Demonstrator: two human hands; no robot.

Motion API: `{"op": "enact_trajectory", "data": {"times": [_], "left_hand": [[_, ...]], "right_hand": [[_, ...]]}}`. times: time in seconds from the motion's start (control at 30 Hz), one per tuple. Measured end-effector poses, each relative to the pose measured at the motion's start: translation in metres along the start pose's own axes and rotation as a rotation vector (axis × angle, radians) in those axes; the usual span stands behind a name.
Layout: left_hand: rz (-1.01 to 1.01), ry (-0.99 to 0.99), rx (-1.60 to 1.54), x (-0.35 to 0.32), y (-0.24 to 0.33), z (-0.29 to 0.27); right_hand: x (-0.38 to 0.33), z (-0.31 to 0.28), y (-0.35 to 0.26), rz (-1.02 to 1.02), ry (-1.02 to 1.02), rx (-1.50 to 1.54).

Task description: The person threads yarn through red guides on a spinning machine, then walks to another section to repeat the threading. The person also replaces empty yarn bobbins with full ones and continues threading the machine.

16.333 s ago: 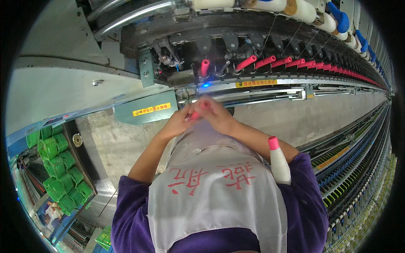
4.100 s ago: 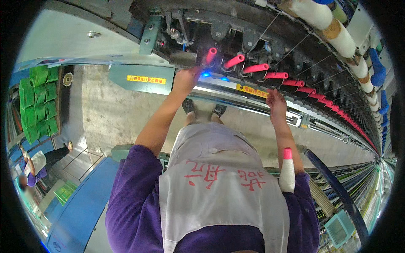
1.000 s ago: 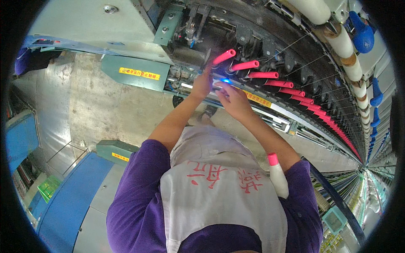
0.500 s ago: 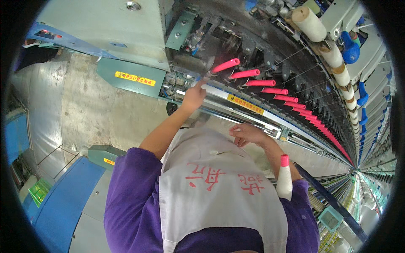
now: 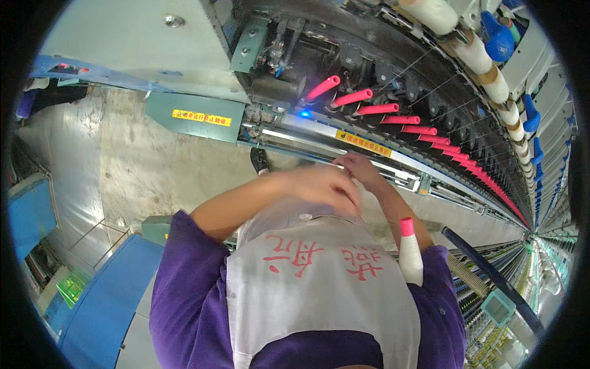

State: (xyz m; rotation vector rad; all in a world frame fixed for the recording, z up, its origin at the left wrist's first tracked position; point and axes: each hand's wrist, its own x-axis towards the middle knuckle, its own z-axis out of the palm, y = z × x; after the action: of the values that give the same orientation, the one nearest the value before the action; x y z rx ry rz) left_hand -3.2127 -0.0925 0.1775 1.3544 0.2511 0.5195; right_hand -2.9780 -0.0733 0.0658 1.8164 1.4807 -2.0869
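My left hand (image 5: 322, 187) is over the upper part of my white apron (image 5: 326, 301), smeared by motion, its fingers pointing right toward my other hand. Just beyond it is my right hand (image 5: 361, 168), bent inward in front of the machine's rail; its fingertips are partly hidden, and I make out nothing held in either hand. Beside my right forearm stands a cone-shaped bobbin of white yarn (image 5: 410, 255) with a pink top. Past both hands, a row of bare pink tubes (image 5: 377, 109) slants up from the spinning machine.
A white rail (image 5: 319, 123) with a lit blue lamp (image 5: 305, 114) runs below the tubes. White roving bobbins (image 5: 476, 55) hang at upper right. A green cover (image 5: 190, 117) juts out at left; a blue cabinet (image 5: 110, 283) stands lower left. A dark bar (image 5: 491, 277) slants at right.
My left hand has left the rail near the first pink tube and come back toward the apron, beside my right hand. The blue lamp now shows lit. The view has shifted slightly.
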Motion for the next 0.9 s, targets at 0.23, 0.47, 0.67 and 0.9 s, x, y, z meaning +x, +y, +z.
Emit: {"op": "enact_trajectory", "data": {"times": [0.23,0.47,0.67,0.9], "left_hand": [[-0.499,0.650,0.359,-0.046,-0.055,-0.044],[-0.240,1.059,0.566,0.015,-0.121,-0.066],[-0.495,1.046,0.910,0.005,-0.162,-0.087],[-0.735,0.932,1.117,0.038,-0.167,-0.092]], "right_hand": [[-0.028,-0.003,-0.029,-0.187,0.181,0.347],[-0.063,0.003,-0.072,-0.534,-0.063,0.135],[-0.044,-0.080,-0.011,-0.247,0.438,0.805],[-0.024,-0.094,0.041,-0.150,0.453,0.856]]}}
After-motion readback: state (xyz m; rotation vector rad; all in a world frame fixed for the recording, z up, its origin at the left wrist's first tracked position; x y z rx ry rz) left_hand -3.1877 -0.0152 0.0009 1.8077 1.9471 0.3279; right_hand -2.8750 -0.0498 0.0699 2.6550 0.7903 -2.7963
